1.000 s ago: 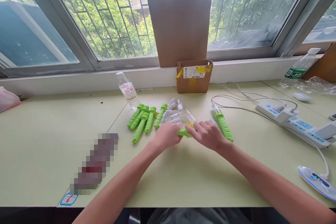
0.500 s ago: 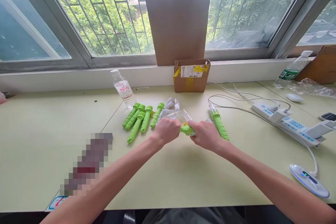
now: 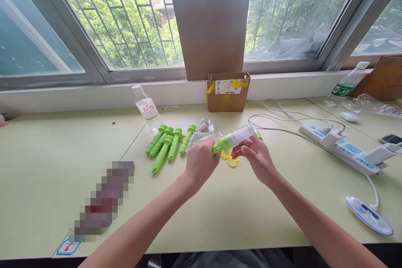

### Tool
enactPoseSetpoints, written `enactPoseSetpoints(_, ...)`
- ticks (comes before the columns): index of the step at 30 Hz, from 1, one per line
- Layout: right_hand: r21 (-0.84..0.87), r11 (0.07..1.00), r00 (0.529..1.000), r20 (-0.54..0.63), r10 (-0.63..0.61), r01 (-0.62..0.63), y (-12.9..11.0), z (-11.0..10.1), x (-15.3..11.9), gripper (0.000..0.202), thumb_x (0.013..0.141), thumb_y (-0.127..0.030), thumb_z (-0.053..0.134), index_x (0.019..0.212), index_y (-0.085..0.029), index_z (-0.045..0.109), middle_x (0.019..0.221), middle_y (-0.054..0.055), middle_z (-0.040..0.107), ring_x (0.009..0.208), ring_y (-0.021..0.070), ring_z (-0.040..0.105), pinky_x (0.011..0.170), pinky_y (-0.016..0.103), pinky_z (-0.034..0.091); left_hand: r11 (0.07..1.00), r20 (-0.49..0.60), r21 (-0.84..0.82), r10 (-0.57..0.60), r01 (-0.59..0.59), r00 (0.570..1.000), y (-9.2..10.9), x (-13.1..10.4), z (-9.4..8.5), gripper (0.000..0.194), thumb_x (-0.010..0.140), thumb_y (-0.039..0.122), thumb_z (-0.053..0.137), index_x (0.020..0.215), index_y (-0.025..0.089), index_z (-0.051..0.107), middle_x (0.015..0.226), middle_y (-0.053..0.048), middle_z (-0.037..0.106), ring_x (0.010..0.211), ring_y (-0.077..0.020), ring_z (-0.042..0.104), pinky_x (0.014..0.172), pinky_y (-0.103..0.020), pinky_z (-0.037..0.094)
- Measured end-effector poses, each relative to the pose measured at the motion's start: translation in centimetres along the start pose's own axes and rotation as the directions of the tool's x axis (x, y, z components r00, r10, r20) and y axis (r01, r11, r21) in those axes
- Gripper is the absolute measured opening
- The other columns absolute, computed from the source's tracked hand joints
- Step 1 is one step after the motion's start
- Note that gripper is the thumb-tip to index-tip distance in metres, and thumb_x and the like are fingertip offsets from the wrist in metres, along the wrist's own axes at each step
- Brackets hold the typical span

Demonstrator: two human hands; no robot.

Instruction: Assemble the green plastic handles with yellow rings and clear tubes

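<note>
My left hand [image 3: 202, 161] is wrapped round a green ribbed handle [image 3: 223, 143], whose screw end carries a clear plastic tube [image 3: 243, 134] pointing up to the right. Just below the tube is my right hand [image 3: 256, 159], its fingers loosely curled and apart; whether a fingertip touches the tube I cannot tell. Two yellow rings [image 3: 233, 162] lie on the table between the hands. Behind my right hand, a bit of another green handle [image 3: 259, 135] shows. Several loose green handles [image 3: 161, 155] lie left of my left hand, with clear tubes [image 3: 201, 135] heaped beyond it.
A water bottle [image 3: 147, 109] stands behind the handles. An open cardboard box [image 3: 226, 94] sits against the wall. On the right are a white power strip [image 3: 345, 147] with cables and an oval white device [image 3: 369, 216]. A pixelated patch [image 3: 105, 199] covers something on the left.
My right hand has loosened its grip and come off the tube. The handle with its tube now tilts upward in my left hand, and the yellow rings have come into view.
</note>
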State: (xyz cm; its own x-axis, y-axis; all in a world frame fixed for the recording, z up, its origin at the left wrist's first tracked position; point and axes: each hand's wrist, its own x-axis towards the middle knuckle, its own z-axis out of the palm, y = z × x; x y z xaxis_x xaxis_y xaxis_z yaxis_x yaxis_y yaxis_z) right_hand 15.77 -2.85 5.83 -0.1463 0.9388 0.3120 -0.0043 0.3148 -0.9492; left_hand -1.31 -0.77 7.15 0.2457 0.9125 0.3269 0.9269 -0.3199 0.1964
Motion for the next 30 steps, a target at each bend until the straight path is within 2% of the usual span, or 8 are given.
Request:
enactPoseSetpoints(2, -0.036, 0.998, 0.998, -0.043, -0.045, 0.044, 0.1, 0.8, -0.6, 0.044, 0.079, -0.055, 0.063, 0.107, -0.022, 0.056, 0.097, 0.006, 0.065, 0.085, 0.0208, 0.064, 0.072, 0.033, 0.054, 0.988, -0.025, -0.138, 0.071, -0.074, 0.997, 1.9, -0.8, -0.2, 0.017, 0.087, 0.030, 0.044, 0.089, 0.017, 0.055, 0.077, -0.005, 0.063, 0.067, -0.0189, 0.059, 0.056, -0.027, 0.040)
enactPoseSetpoints(5, -0.098, 0.993, 0.982, -0.167, -0.084, 0.068, -0.7, 0.6, -0.6, 0.030, 0.084, -0.048, 0.061, 0.093, -0.020, 0.059, 0.090, 0.005, 0.066, 0.085, 0.0209, 0.064, 0.077, 0.034, 0.053, 0.875, -0.057, -0.284, 0.392, -0.391, 0.918, 3.9, -1.8, -0.3, 0.029, 0.085, 0.029, 0.046, 0.111, 0.017, 0.049, 0.099, -0.009, 0.062, 0.087, -0.0208, 0.058, 0.066, -0.029, 0.045)
enactPoseSetpoints(8, -0.064, 0.997, 0.944, -0.326, -0.051, 0.032, -2.0, -2.7, 0.8, 0.030, 0.085, -0.049, 0.058, 0.083, -0.019, 0.054, 0.061, -0.001, 0.058, 0.050, 0.0139, 0.057, 0.051, 0.028, 0.050, 0.796, -0.019, -0.172, 0.586, -0.580, 0.810, 3.3, -2.8, 0.1, 0.026, 0.085, 0.021, 0.039, 0.108, 0.017, 0.049, 0.091, -0.008, 0.059, 0.078, -0.0203, 0.054, 0.059, -0.029, 0.040)
enactPoseSetpoints(10, -0.136, 0.988, 0.934, -0.356, 0.017, -0.070, -2.2, -6.1, 2.2, 0.033, 0.082, -0.051, 0.060, 0.083, -0.019, 0.054, 0.055, -0.003, 0.055, 0.038, 0.0108, 0.049, 0.040, 0.025, 0.043, 0.754, 0.017, -0.073, 0.655, -0.653, 0.755, 1.5, -3.4, 1.0, 0.018, 0.078, 0.012, 0.038, 0.089, 0.017, 0.052, 0.081, -0.007, 0.057, 0.069, -0.0182, 0.050, 0.056, -0.029, 0.035)
enactPoseSetpoints(16, -0.441, 0.778, 0.814, -0.562, 0.150, -0.448, 2.7, -13.3, 3.2, 0.034, 0.073, -0.050, 0.066, 0.078, -0.017, 0.058, 0.053, -0.001, 0.054, 0.040, 0.0156, 0.056, 0.041, 0.027, 0.045, 0.823, 0.301, -0.021, 0.547, -0.568, 0.781, -3.5, -2.8, 4.0, 0.016, 0.060, 0.003, 0.041, 0.059, 0.018, 0.036, 0.053, -0.001, 0.044, 0.046, -0.0116, 0.029, 0.047, -0.030, 0.013)
enactPoseSetpoints(19, -0.493, 0.709, 0.830, -0.505, 0.239, -0.504, 4.8, -13.7, 2.1, 0.038, 0.074, -0.050, 0.064, 0.091, -0.016, 0.062, 0.055, 0.001, 0.059, 0.042, 0.0175, 0.058, 0.045, 0.029, 0.046, 0.844, 0.347, -0.071, 0.521, -0.532, 0.780, -3.5, -2.6, 4.0, 0.017, 0.062, 0.006, 0.043, 0.057, 0.018, 0.032, 0.047, 0.001, 0.037, 0.042, -0.0112, 0.022, 0.047, -0.031, 0.010)
enactPoseSetpoints(24, -0.671, 0.562, 0.868, -0.454, 0.202, -0.482, 5.6, -12.9, 1.8, 0.042, 0.076, -0.049, 0.059, 0.101, -0.017, 0.066, 0.066, 0.006, 0.066, 0.056, 0.0198, 0.061, 0.055, 0.029, 0.043, 0.831, 0.369, -0.115, 0.545, -0.544, 0.753, -2.2, -3.2, 3.4, 0.015, 0.070, 0.013, 0.045, 0.059, 0.019, 0.035, 0.048, 0.001, 0.039, 0.041, -0.0112, 0.026, 0.047, -0.031, 0.012)
enactPoseSetpoints(30, -0.778, 0.417, 0.882, -0.434, 0.183, -0.469, 5.9, -12.9, 2.0, 0.042, 0.078, -0.048, 0.056, 0.106, -0.018, 0.067, 0.078, 0.009, 0.069, 0.070, 0.0229, 0.062, 0.061, 0.028, 0.039, 0.865, 0.310, -0.083, 0.495, -0.495, 0.812, -1.9, -3.4, 3.6, 0.023, 0.090, 0.029, 0.035, 0.070, 0.020, 0.043, 0.050, 0.003, 0.042, 0.040, -0.0120, 0.029, 0.047, -0.030, 0.015)
